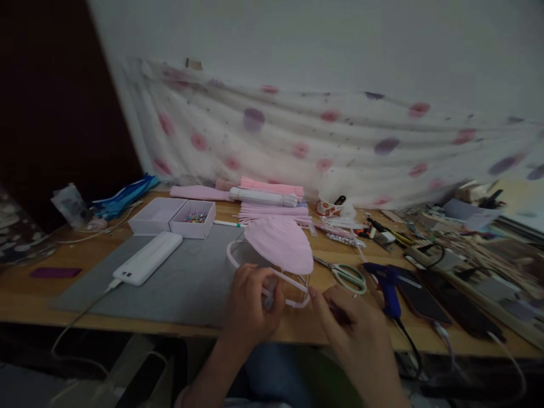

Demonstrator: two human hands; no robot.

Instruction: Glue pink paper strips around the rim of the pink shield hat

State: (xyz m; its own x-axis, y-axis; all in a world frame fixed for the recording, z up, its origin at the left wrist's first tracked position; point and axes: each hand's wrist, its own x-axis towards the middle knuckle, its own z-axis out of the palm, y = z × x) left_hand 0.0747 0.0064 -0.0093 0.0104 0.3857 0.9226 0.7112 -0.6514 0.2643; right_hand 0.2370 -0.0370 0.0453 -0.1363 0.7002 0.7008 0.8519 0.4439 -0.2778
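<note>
Together, left hand (254, 301) and right hand (357, 328) hold band (291, 281).

I'm seeing pale pink on the ribbed, shell-shaped piece (283, 245) and a milkier pink-white on the band (290, 279). The worktop (25, 299) is showing brown wood, the mat (182, 292) plain grey. I'm picking out pink and purple round spots on the white cloth (280, 127), deep blue on the glue gun (387, 282), pale green on the scissors' handles (339, 270) and mixed colours among the beads (195, 217).
</note>
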